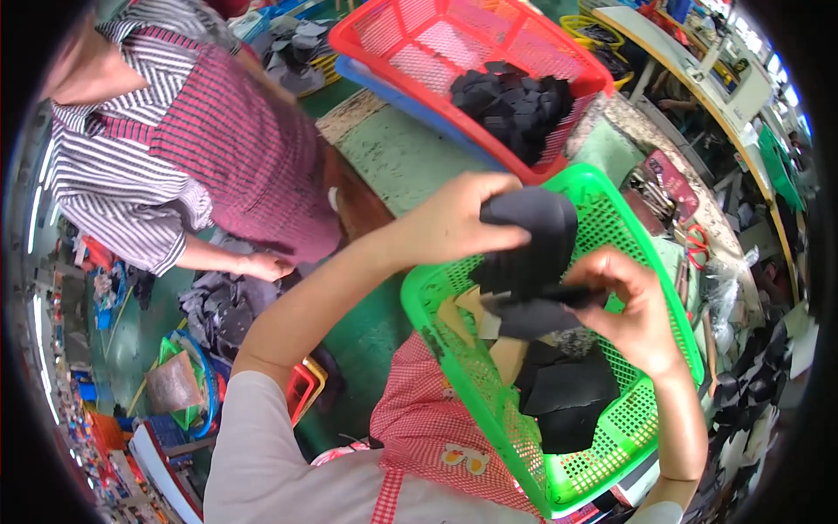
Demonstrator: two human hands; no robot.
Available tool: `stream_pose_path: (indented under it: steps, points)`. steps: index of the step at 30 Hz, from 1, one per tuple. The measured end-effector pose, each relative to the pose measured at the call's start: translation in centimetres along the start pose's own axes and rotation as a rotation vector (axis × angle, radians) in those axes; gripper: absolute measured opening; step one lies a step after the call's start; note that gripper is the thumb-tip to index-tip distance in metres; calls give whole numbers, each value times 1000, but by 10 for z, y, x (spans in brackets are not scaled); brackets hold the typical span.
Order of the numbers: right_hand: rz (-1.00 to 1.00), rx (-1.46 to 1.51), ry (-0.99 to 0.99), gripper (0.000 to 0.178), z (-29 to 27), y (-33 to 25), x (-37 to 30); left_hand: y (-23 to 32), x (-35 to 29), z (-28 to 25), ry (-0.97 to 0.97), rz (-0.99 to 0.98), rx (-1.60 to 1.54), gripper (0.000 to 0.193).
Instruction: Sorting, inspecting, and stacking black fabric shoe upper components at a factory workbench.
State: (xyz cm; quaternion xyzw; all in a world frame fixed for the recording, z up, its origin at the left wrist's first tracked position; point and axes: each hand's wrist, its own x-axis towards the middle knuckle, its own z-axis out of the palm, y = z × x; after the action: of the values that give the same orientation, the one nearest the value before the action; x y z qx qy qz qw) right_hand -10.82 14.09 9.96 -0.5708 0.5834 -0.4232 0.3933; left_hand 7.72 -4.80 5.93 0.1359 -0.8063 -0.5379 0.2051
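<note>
Above a green plastic basket [478, 380], my left hand [458, 218] is closed on a stack of black cut pieces [532, 231] with rounded ends. My right hand [630, 307] pinches dark pieces [583, 297] at the lower end of that stack. Whether both hands grip the same bundle, I cannot tell. Inside the basket lie larger black sheets [572, 393] and some tan pieces [508, 360], partly covered by the stack. My red checked apron [428, 397] is close against the basket's left side.
A red basket [397, 57] holding a pile of black pieces [515, 105] sits in a blue one [384, 83] beyond mine. Red-handled scissors [697, 244] lie to the right. At left stands a person in a striped shirt and apron [236, 148]. Grey scraps [223, 306] are heaped below.
</note>
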Motion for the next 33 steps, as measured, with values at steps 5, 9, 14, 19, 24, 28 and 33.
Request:
stream_pose_path:
  steps: [5,9,14,19,24,28,33]
  points:
    - [-42,-25,241,32,-3,7,-5,14,6,50,-233,-405,-1000,48]
    - [-121,152,345,45,-10,17,-16,18,5,71,-298,-408,-1274,53]
    - [-188,-405,617,57,-18,25,-27,35,16,90,-256,-528,-986,54]
    - [-193,-122,453,40,-4,31,-26,37,17,106,-777,-592,-1142,52]
    - [-259,-164,374,19,-21,20,-50,44,20,126,-980,-589,-1361,74]
    - [-121,-94,317,21,-25,13,-72,44,24,136,-1039,-652,-1140,52]
    - [-194,-187,311,30,-22,28,-86,46,18,139,-932,-649,-619,21]
